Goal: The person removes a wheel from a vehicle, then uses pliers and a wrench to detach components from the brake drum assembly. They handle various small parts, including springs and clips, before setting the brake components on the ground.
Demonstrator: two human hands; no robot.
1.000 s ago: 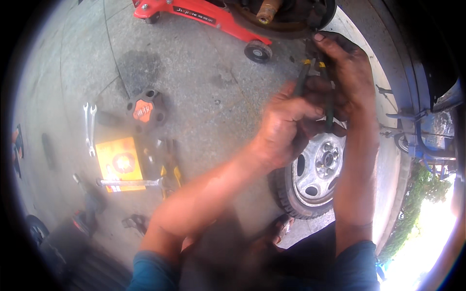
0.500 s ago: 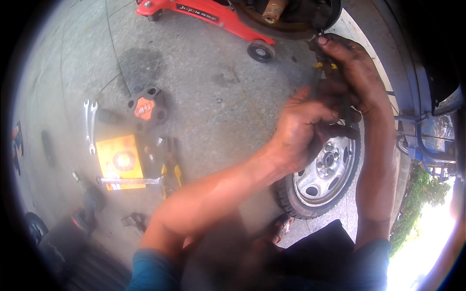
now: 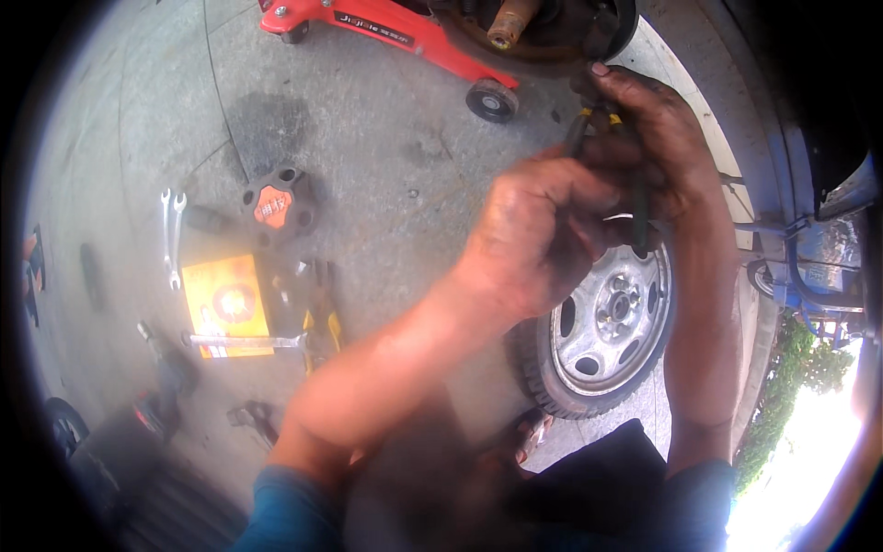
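Observation:
Below the brake drum assembly [image 3: 543,66] on the wheel hub, a pair of pliers [image 3: 641,216] with dark green handles and yellow marks is in my hands. My left hand [image 3: 538,225] is closed around the handles from the left. My right hand [image 3: 667,133] wraps the pliers from the right, its thumb reaching up along the jaws to the assembly's lower edge. Both hands are smeared with dark grease. The jaws are largely hidden behind my right thumb and fingers, so I cannot tell what they grip.
A red floor jack [image 3: 395,37] stands beyond the hub. Under my wrists a wheel with a tyre [image 3: 589,363] lies on the paving. To the left are a wheel cap [image 3: 276,207], two spanners [image 3: 172,239], a yellow box [image 3: 225,294] with another spanner [image 3: 244,341] across it, and yellow-handled pliers [image 3: 322,331].
Both hands and the pliers have shifted slightly left, the left hand the most. The pliers' lower handle shows more plainly below my fingers. The tools on the ground stay where they were.

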